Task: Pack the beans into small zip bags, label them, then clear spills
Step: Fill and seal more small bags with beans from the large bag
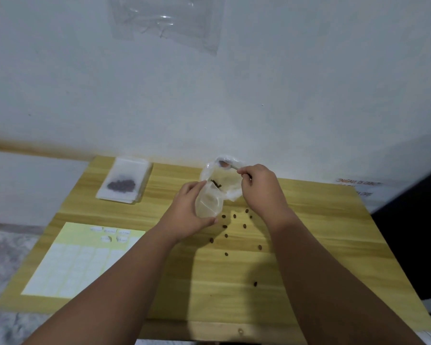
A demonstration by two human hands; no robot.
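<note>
We see the left hand [184,215] with its thumb and fingers curled round a small zip bag [208,204], holding it up off the table [309,220] with its upper end against a bigger plastic bag [230,185]. Whether anything is in the small one we cannot tell. The right hand [259,190] has its fingers closed in a pinch on the handle of a spoon [232,166], whose bowl sits at the far rim of the bigger bag, above a few dark beans [215,183] inside it. That bag stands close to the table's far edge, just short of the wall [284,95]. Loose beans [234,216] lie scattered on the wood between the two forearms, and one stray bean [240,331] sits right on the near edge (another lies a little farther in). To the right of the spill, bare wood runs out to the table's right edge. On the left, a label sheet [72,265] lies along the near left edge, and a stack of zip bags [125,170], the top one holding dark beans, rests at the far left corner, well apart from the hands. A clear plastic sheet [164,21] hangs on the wall above.
</note>
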